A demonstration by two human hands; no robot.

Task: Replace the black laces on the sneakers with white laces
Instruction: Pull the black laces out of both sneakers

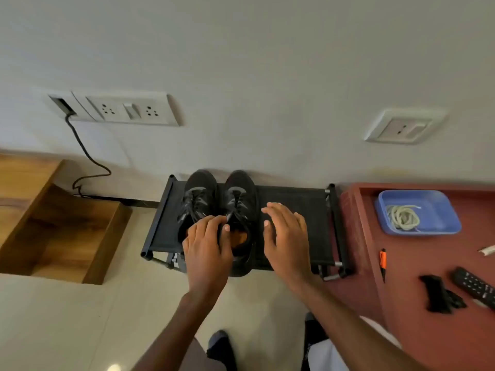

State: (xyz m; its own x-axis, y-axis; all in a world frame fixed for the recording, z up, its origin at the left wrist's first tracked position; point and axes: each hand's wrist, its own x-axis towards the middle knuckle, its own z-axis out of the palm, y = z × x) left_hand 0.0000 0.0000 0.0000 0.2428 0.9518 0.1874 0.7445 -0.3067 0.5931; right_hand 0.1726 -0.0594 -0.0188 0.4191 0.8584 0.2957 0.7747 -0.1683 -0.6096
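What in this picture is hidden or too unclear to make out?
Head view only:
- Heel of the left black sneaker: covered by the left hand.
- Black shoe rack surface under the open right hand: hidden, so contact is uncertain.
- White laces in the blue plastic tray: coiled, count unclear.
- Black remote control: cut off by the right edge.
- Black bundle on the red table: too blurred to identify.

- Even, soft indoor light; mildly dim overall.
- Wide-angle bending at frame edges.
- Slight blur throughout.
- Small glare spot on floor (114, 367), bottom edge.
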